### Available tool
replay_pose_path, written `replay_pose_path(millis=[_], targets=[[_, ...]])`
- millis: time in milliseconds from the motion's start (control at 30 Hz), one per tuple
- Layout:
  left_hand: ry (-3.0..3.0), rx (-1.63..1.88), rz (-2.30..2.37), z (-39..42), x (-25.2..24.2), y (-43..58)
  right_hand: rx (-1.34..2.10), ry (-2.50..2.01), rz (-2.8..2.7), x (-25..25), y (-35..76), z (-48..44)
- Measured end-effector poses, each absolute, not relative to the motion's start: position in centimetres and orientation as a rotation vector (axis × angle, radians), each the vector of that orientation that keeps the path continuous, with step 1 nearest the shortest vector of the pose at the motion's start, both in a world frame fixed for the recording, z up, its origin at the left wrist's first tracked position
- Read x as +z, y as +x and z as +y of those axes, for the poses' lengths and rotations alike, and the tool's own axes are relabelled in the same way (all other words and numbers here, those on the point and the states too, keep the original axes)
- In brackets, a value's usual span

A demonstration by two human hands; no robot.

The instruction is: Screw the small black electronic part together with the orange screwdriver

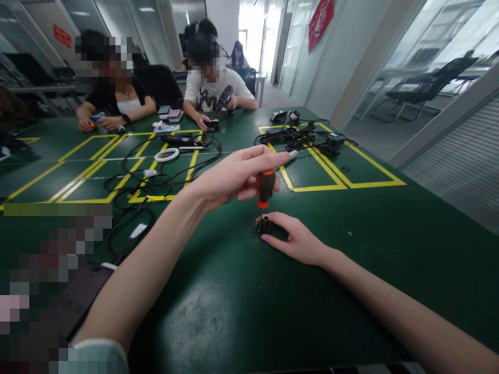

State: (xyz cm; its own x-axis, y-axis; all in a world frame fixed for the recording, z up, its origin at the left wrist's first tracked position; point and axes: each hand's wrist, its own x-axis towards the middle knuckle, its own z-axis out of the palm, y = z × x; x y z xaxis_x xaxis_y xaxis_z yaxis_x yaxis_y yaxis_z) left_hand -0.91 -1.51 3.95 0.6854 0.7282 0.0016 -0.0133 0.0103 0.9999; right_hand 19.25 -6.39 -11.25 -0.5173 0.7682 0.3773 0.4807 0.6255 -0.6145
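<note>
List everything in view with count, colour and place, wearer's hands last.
screwdriver: one, orange and black, upright at centre
small part: one, black, beneath screwdriver
table: one, green, foreground
tape lines: several, yellow, on table
cables: several, black, across table
ring: one, white, among cables
drill: one, mostly black, across table
co-workers: at least three, nearest wear black and white, beyond table
chairs: several, black, background
wall hangings: two, red, background
small items: several, mixed colours, far table edge
left hand: one, bare, gripping screwdriver
right hand: one, bare, holding small part
</note>
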Motion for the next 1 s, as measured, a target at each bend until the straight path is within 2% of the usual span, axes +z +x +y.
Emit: replay_pose_path(millis=[500, 1000], targets=[[1.522, 0.536, 0.604, -1.00, 3.64, -1.26, 0.596, -0.986, -2.199, -11.28, 19.18, -6.45], [1.570, 0.576, 0.671, -1.23, 3.92, -1.33, 0.588, -0.977, -2.204, -11.27, 19.16, -6.49]])
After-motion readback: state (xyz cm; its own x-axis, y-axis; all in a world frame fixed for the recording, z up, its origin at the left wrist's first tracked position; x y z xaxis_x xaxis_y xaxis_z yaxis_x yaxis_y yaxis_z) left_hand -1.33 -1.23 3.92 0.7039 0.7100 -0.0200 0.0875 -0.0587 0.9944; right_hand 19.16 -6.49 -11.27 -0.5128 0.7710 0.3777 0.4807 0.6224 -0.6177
